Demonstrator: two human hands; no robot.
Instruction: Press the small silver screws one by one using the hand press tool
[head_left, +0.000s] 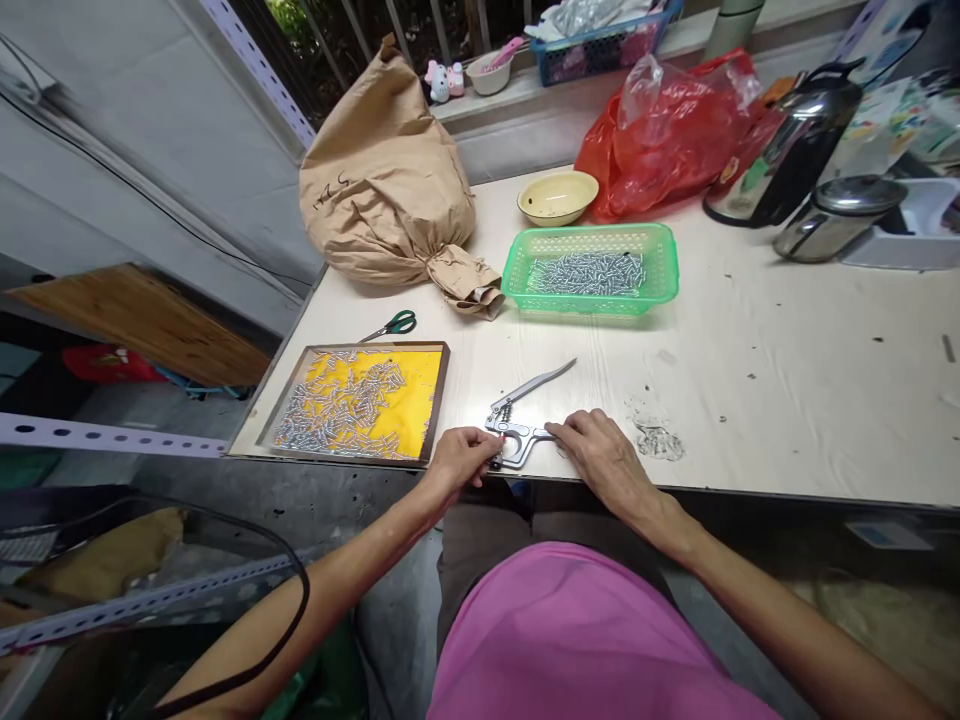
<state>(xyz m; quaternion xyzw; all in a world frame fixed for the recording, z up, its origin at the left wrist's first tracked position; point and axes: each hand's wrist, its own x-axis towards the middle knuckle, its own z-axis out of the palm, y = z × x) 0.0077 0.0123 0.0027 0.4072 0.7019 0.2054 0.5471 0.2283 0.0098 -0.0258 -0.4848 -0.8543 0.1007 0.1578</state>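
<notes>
A pair of silver spring-loaded hand pliers [525, 436] lies at the table's front edge, its upper handle raised away from the lower one. My right hand [606, 458] is closed on the end of the lower handle, fingers over the top. At the jaw end, my left hand [461, 458] pinches with thumb and forefinger; what is between the fingertips is too small to make out. To the left, a shallow tray [444, 385] with a yellow bottom holds many small silver metal pins. More small metal pieces lie in a green plastic basket [517, 298] behind the pliers.
Green-handled scissors [401, 322] lie behind the tray. A large brown paper sack [390, 180], a cream bowl [559, 198] and a red plastic bag [667, 140] stand along the back. A kettle [795, 145] and a metal pot [840, 225] are at the far right.
</notes>
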